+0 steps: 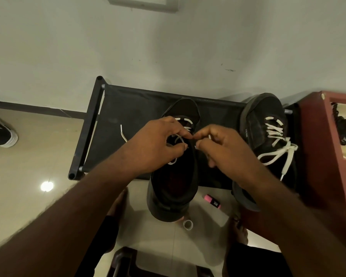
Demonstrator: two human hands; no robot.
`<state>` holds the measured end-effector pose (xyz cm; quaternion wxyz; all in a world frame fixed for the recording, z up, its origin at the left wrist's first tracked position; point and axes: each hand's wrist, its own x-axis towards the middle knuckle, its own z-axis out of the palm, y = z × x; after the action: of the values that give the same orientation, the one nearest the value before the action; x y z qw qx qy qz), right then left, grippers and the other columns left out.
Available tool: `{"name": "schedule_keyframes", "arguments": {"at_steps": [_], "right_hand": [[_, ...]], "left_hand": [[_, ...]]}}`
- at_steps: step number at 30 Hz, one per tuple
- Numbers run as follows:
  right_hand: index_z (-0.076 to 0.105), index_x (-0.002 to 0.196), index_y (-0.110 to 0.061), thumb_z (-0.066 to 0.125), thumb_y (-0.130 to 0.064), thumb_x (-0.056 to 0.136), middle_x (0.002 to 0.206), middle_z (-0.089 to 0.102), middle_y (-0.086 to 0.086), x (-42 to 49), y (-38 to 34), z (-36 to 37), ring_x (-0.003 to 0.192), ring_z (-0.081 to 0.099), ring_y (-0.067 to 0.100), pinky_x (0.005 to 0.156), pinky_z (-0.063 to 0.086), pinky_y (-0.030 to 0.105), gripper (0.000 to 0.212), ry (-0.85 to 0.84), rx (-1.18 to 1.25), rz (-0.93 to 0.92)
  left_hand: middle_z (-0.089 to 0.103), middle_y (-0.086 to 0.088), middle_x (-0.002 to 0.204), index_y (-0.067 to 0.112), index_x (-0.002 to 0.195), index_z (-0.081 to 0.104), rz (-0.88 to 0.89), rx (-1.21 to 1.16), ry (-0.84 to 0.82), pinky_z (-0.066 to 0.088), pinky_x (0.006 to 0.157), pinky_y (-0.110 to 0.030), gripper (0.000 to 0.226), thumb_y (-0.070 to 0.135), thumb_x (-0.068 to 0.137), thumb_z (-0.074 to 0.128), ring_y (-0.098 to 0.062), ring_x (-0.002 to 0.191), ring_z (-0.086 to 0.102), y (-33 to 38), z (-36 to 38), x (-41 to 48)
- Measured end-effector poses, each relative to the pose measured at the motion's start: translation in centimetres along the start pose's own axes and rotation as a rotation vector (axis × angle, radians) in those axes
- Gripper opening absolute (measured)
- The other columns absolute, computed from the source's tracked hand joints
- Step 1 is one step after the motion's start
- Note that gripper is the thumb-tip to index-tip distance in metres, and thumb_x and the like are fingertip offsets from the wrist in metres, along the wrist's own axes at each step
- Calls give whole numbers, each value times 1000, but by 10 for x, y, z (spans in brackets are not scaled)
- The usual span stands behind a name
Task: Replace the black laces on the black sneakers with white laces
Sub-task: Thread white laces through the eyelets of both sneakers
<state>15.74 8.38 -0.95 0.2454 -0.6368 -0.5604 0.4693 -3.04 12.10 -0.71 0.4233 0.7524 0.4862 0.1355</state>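
My left hand [154,144] and right hand [222,148], both in tight pinches on the white lace [179,139], over the black sneaker [174,188] on the rack [128,104].

One wide-angle camera on the person's head looks steeply down, close over the left hand [158,144] and right hand [222,148]. It faces the rack [128,108], the wall [168,47] behind and the floor [38,156] below.

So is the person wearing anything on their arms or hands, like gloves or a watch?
No. The left hand and right hand are bare: no gloves, rings or watch show. Both forearms are bare too, with no sleeves in view.
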Motion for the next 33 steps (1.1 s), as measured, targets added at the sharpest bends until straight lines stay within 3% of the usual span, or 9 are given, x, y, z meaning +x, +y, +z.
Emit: {"name": "schedule_keyframes", "arguments": {"at_steps": [5,10,13,16,19,21,27,30,33], "right_hand": [[73,92,-17,65,-17,95,85,74,-1,0,0,-3,80,69,14,74,55,26,8,-100,73,-14],[69,92,-22,64,-14,96,72,65,-11,2,5,-9,68,57,-1,67,45,19,10,-244,112,49],[70,93,-23,62,-16,97,74,67,-12,0,2,-12,67,58,-2,66,45,17,12,-234,2,28],[67,94,-21,56,-19,101,82,67,-5,0,-2,-13,72,61,8,58,44,17,13,46,-125,-44],[62,95,-29,51,-22,103,93,65,-7,4,0,-19,84,61,4,75,49,22,15,451,88,-1],[63,97,-28,55,-21,101,96,66,-7,6,3,-20,91,63,7,85,54,32,11,552,137,24],[62,121,-20,63,-8,94,115,66,-14,-3,1,-3,110,59,-5,91,45,7,30,235,2,-187],[58,131,-27,63,-15,95,121,63,-10,1,6,2,114,55,0,93,42,10,38,59,-190,-220],[66,122,-26,64,-16,96,96,64,-8,4,10,2,87,59,3,76,44,12,28,-8,-196,-214]], "left_hand": [[57,18,109,31,109,70,-15,-23,9,42,86,-8,26,20,86,71,5,103,55,-2,1,0],[59,19,112,29,123,62,-56,-97,-26,39,81,2,40,14,86,69,14,105,52,-2,0,1],[65,8,110,23,125,60,-131,-301,-12,47,79,-7,37,5,94,56,2,99,60,1,-4,1],[68,5,104,19,118,64,-178,-384,31,49,84,-17,33,5,99,42,-7,99,63,4,-5,3],[69,6,103,21,114,66,-200,-388,29,49,85,-16,34,7,100,39,-5,100,63,4,-6,3],[69,7,103,22,115,65,-206,-385,27,49,90,-19,32,8,100,40,-4,100,63,3,-5,3],[70,9,104,26,111,67,-193,-365,16,50,90,-23,29,11,100,44,1,98,65,4,-5,1],[72,-1,100,27,107,69,-176,-332,2,55,89,-47,28,12,98,47,-27,98,67,3,-6,1],[72,4,97,25,112,68,-159,-334,-4,56,79,-28,30,7,97,49,-14,93,68,0,-6,3]]}}
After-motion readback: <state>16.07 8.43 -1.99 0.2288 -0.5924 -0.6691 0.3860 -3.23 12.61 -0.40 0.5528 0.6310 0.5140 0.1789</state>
